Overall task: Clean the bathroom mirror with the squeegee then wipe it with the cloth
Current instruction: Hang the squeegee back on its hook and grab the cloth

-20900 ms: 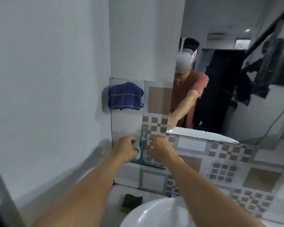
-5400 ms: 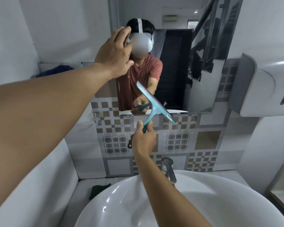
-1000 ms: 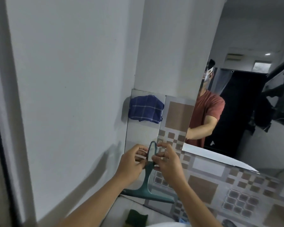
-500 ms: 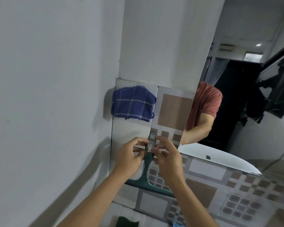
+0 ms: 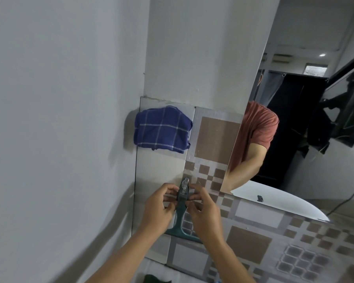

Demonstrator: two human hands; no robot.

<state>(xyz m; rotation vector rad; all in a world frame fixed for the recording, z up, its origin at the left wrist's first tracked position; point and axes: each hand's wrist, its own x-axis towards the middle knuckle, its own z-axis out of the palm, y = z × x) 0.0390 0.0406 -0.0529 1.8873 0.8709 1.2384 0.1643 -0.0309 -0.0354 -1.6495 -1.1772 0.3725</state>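
**Squeegee going on its wall hook**

Squeegee (image 5: 181,213) hangs blade-down on tiles, at 7 o'clock from mirror (image 5: 307,119). Left hand (image 5: 158,209) & right hand (image 5: 204,211) pinch its handle top at hook (image 5: 185,183). Seat loop fully before letting go; cloth (image 5: 161,128) waits at 12 o'clock.

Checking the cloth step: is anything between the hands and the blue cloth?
Nothing visible. The blue cloth hangs on bare tile above the left hand and right hand, both on the squeegee handle at the hook.

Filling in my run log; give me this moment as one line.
phase: hanging squeegee on wall hook | left hand: on handle | right hand: on handle | cloth: hanging, untouched
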